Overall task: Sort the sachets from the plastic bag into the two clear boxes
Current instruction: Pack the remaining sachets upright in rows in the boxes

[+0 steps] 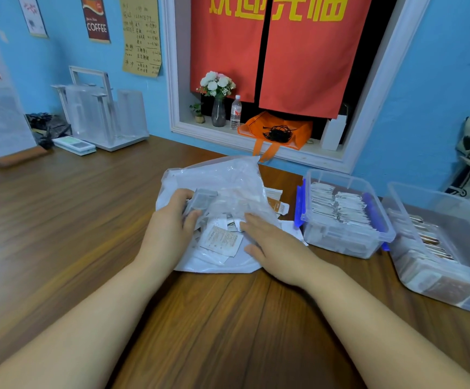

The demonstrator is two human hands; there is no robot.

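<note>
A crumpled clear plastic bag (228, 178) lies on the wooden table (73, 220) in front of me, with several white sachets (221, 241) spilling from its near opening. My left hand (169, 228) grips a small stack of grey-white sachets (200, 202) at the bag's left side. My right hand (273, 248) rests flat, fingers straight, on the bag's right part. To the right stand two clear boxes: the nearer box (346, 242), with blue clips, holds rows of white sachets; the far-right box (453, 287) holds brown sachets.
A few loose sachets (277, 203) lie between the bag and the first box. At the back left stand a clear cup rack (101, 116) and a small scale (73, 146). A window ledge behind holds a flower vase (218, 108), a bottle and an orange bag (276, 130).
</note>
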